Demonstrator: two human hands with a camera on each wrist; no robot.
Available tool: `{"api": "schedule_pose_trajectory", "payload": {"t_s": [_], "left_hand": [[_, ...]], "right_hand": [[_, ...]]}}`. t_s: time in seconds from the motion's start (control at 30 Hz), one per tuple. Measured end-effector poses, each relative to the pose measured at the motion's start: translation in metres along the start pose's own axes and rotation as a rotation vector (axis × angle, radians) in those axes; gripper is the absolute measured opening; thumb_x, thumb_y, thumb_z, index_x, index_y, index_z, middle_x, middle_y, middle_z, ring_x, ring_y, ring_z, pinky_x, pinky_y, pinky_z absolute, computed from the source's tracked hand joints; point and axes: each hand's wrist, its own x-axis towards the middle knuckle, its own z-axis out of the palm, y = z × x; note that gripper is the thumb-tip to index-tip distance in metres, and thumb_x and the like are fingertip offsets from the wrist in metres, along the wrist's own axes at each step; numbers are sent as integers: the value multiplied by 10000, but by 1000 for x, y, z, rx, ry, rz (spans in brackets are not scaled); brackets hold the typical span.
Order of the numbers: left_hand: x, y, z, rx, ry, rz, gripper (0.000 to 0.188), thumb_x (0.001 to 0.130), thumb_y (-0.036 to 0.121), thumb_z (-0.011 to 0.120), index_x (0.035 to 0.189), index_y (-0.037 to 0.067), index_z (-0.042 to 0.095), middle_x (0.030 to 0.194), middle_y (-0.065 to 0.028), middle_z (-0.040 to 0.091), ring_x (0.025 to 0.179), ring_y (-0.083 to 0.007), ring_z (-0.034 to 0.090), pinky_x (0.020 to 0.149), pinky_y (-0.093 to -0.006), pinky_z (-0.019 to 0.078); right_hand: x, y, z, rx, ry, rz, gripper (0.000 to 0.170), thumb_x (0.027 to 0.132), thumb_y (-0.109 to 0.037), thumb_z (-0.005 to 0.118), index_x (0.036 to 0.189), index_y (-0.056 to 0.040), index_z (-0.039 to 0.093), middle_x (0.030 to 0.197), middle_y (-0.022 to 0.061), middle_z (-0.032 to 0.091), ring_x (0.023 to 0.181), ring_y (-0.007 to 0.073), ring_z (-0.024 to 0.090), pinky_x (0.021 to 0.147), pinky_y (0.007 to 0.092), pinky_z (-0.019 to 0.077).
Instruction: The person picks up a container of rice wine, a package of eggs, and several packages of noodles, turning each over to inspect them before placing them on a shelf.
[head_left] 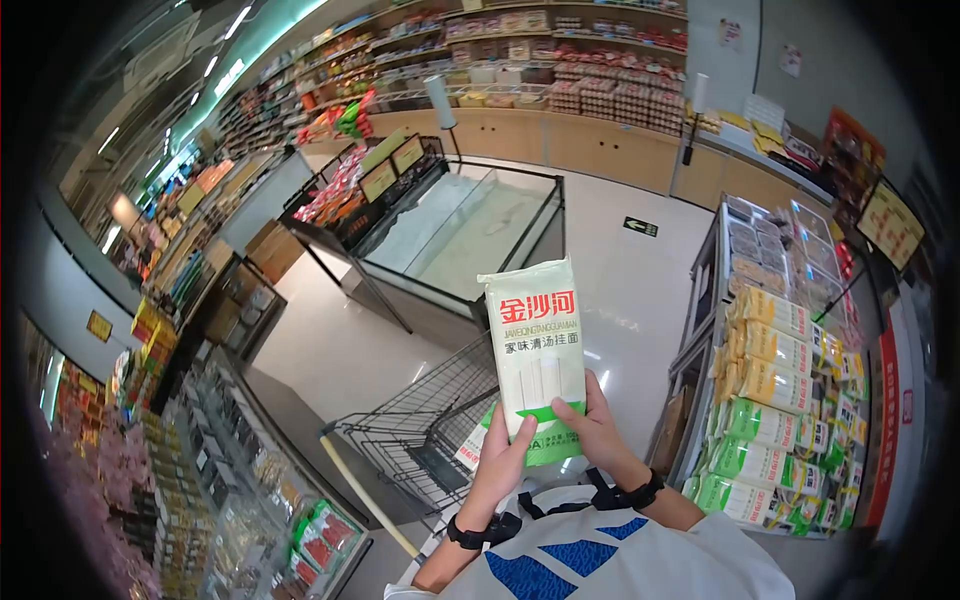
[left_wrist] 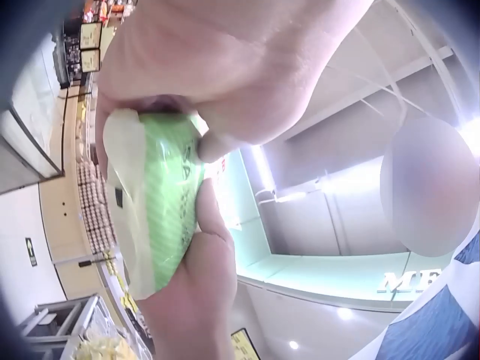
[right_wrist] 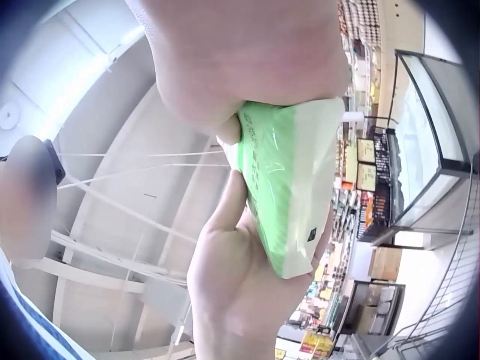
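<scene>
A white and green noodle package (head_left: 538, 350) with red lettering stands upright between both hands in the head view. The left hand (head_left: 500, 455) grips its lower left edge, thumb across the front; the right hand (head_left: 600, 435) grips the lower right edge the same way. In the left wrist view, the green bottom end of the package (left_wrist: 169, 187) lies between the left hand (left_wrist: 240, 67) and the right hand (left_wrist: 196, 289). The right wrist view has the package's end (right_wrist: 281, 180) between the right hand (right_wrist: 247, 60) and the left hand (right_wrist: 240, 292).
A wire shopping cart (head_left: 420, 430) with a package inside stands just left of the hands. Stacked noodle packs (head_left: 765, 430) fill a shelf on the right. Ahead is a glass-sided display case (head_left: 460, 225); packaged goods (head_left: 240, 500) line the left.
</scene>
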Motion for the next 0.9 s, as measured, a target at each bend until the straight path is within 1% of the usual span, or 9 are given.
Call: {"api": "schedule_pose_trajectory", "payload": {"t_s": [0.2,0.27,0.3,0.47,0.57,0.7,0.8,0.87,0.9], "left_hand": [[29,0,96,-205,79,-146,457,1128,390,419,1287,-10,573,1168,-125,669,1077,-158,628,955,-315,498],[29,-1,123,-325,118,-299,493,1126,451,376,1183,22,611,1068,-108,674,895,-159,668,795,-298,548],[29,-11,122,-569,-142,-383,468,1116,459,400,1148,38,602,1005,-98,652,795,-160,650,706,-293,538],[1,9,162,-1267,-523,-578,410,1057,444,528,1186,55,508,737,-53,506,584,-167,560,519,-272,454],[-6,13,180,-1156,-500,-537,412,1060,438,526,1200,51,510,736,-53,505,585,-166,558,522,-272,453],[-7,16,195,-957,-462,-436,416,1066,427,522,1228,43,512,735,-53,502,586,-165,552,527,-273,451],[-8,18,202,-820,-448,-375,420,1070,418,519,1249,37,515,734,-53,499,586,-164,548,531,-273,449],[11,0,197,-724,-610,-332,463,1113,423,433,1287,9,544,809,-64,590,657,-159,603,602,-288,499],[12,-14,200,-480,-300,-320,497,1118,446,409,1267,-1,567,884,-73,635,709,-153,631,648,-288,518]], "right_hand": [[-48,-40,-66,-157,69,-159,691,941,-228,730,1503,-14,392,1417,126,557,1301,219,535,1118,391,417],[-61,-64,-94,-545,-99,-476,813,881,-334,764,1527,7,408,1474,201,521,1341,323,521,1134,448,397],[-70,-81,-98,-593,-106,-510,776,819,-381,767,1477,-36,545,1538,247,470,1366,391,491,1134,492,366],[-104,-116,-114,-898,-142,-648,574,731,-316,765,1274,-134,747,1559,207,493,1405,344,460,1127,490,324],[-117,-126,-120,-1025,-188,-675,470,762,-261,768,1222,-165,768,1490,71,600,1376,316,493,1038,440,339],[-122,-127,-131,-1061,-191,-707,414,785,-260,767,1185,-152,780,1489,120,592,1362,316,505,1034,446,353],[-120,-115,-144,-1001,-141,-686,564,800,-281,767,1332,-108,691,1571,172,492,1389,316,493,1074,457,368],[-112,-108,-150,-354,78,-367,727,889,-308,742,1525,-71,481,1649,171,364,1441,301,440,1161,454,341],[-104,-98,-166,-13,-67,-227,895,943,-343,723,1624,-38,230,1650,167,324,1468,276,394,1214,427,306]]}}
